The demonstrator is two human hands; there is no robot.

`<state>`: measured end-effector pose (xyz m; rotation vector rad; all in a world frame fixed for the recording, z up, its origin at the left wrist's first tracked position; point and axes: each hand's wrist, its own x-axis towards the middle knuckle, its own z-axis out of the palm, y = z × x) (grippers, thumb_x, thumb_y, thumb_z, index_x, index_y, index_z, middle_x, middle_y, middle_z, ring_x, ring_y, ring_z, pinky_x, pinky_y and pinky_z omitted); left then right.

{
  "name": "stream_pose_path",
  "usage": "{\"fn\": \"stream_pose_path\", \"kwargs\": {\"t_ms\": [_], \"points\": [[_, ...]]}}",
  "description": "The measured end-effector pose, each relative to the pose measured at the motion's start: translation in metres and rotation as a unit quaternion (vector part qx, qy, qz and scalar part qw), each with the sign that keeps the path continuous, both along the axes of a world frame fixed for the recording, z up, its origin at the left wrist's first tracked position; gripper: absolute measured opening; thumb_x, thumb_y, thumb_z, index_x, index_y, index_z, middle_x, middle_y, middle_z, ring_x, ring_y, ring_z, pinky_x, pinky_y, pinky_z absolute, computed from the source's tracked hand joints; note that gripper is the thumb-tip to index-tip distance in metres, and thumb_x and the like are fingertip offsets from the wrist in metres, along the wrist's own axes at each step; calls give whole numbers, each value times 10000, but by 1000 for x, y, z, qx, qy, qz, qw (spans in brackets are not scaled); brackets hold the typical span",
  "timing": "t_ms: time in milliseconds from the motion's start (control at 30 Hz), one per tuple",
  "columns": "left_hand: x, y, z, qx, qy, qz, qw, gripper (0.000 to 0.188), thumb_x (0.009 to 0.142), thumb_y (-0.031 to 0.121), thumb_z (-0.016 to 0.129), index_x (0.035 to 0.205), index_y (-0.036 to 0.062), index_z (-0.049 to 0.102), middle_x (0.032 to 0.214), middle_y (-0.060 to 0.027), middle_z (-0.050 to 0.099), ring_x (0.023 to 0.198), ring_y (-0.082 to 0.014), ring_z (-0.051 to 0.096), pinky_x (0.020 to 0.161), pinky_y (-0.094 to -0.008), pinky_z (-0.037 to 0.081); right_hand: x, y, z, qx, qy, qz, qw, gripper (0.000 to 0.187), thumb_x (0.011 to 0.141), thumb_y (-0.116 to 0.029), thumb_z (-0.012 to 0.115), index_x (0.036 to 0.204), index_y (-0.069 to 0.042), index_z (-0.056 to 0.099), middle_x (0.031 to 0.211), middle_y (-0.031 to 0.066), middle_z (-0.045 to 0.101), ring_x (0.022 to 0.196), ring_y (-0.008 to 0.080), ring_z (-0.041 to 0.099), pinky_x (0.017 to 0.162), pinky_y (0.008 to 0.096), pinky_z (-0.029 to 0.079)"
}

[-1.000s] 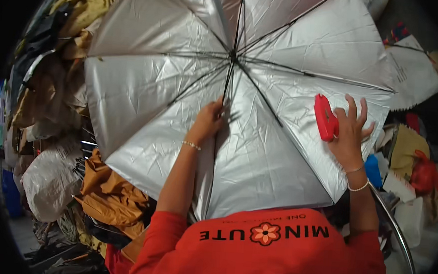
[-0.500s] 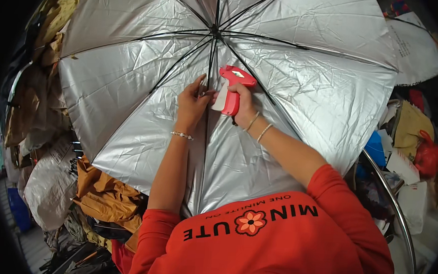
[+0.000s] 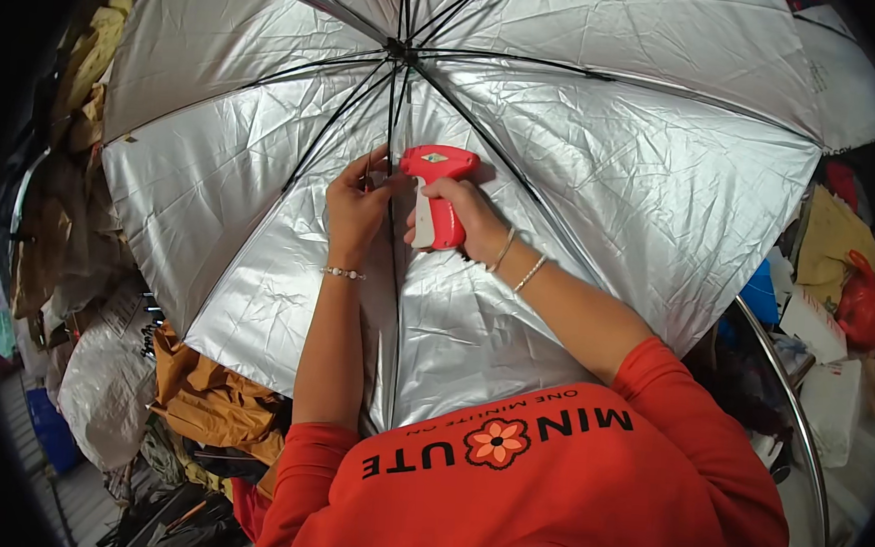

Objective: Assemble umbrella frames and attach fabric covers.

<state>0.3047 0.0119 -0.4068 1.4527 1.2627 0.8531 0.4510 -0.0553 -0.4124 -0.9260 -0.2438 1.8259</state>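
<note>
A wide silver-lined umbrella (image 3: 290, 234) lies opened before me, its inner side up, with black ribs meeting at a dark hub (image 3: 401, 51). My right hand (image 3: 471, 215) is wrapped round the handle of a red tagging gun (image 3: 448, 224) with a pale trigger. The gun's nose points left and meets the rib (image 3: 394, 120) that runs down from the hub toward me. Just left of that rib, my left hand (image 3: 355, 203) pinches at the rib or the cloth beside it, thumb and fingers close to the gun's tip. What lies between those fingers is too small to make out.
A crumpled orange-brown cloth (image 3: 215, 390) and a clear plastic bag (image 3: 105, 394) lie at the left. Along the right curves a metal tube (image 3: 795, 406), near a red plastic bag (image 3: 866, 305) and white boxes (image 3: 828, 408). Dark folded items (image 3: 177, 518) are heaped at lower left.
The tagging gun has turned from tilted to nearly level and moved slightly left and down, its nose now at the rib. My left hand and the umbrella's hub have shifted a little left.
</note>
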Motion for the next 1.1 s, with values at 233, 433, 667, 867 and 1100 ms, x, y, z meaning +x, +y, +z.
{"fn": "stream_pose_path", "kwargs": {"t_ms": [233, 433, 667, 867, 1100], "points": [[-1, 1, -5, -9, 0, 10, 1000, 418, 676, -7, 684, 1082, 85, 642, 820, -1, 606, 612, -57, 439, 552, -159, 349, -8, 1, -10, 7, -65, -88, 994, 305, 781, -229, 515, 953, 21, 538, 741, 145, 592, 629, 276, 614, 455, 341, 500], [-1, 0, -6, 3, -15, 3, 1000, 415, 681, 1, 687, 1085, 87, 640, 817, -2, 607, 603, -55, 434, 550, -156, 345, -7, 1, -11, 36, -78, -60, 995, 302, 778, -224, 521, 957, 19, 537, 739, 142, 592, 623, 276, 618, 435, 334, 490], [-1, -1, 2, 1, 3, -7, 1000, 414, 683, -6, 684, 1087, 71, 634, 808, -11, 610, 614, -58, 461, 555, -159, 360, -6, 1, -3, -4, 39, -31, 999, 316, 777, -234, 526, 961, 23, 540, 747, 141, 596, 583, 259, 601, 428, 326, 483], [-1, 0, 3, -6, 15, -16, 1000, 414, 684, -11, 684, 1089, 54, 628, 801, -18, 611, 631, -63, 486, 566, -162, 376, 0, 8, -1, -29, 1, -50, 998, 317, 777, -236, 522, 937, 35, 548, 761, 146, 604, 561, 259, 596, 446, 316, 482], [-2, 1, -2, 6, 8, -11, 1000, 399, 683, 17, 704, 1074, 67, 640, 801, -20, 626, 589, -48, 447, 534, -154, 333, -4, 3, -2, 31, -106, -35, 993, 307, 774, -238, 519, 900, 40, 556, 775, 150, 610, 561, 257, 595, 479, 315, 487]]}}
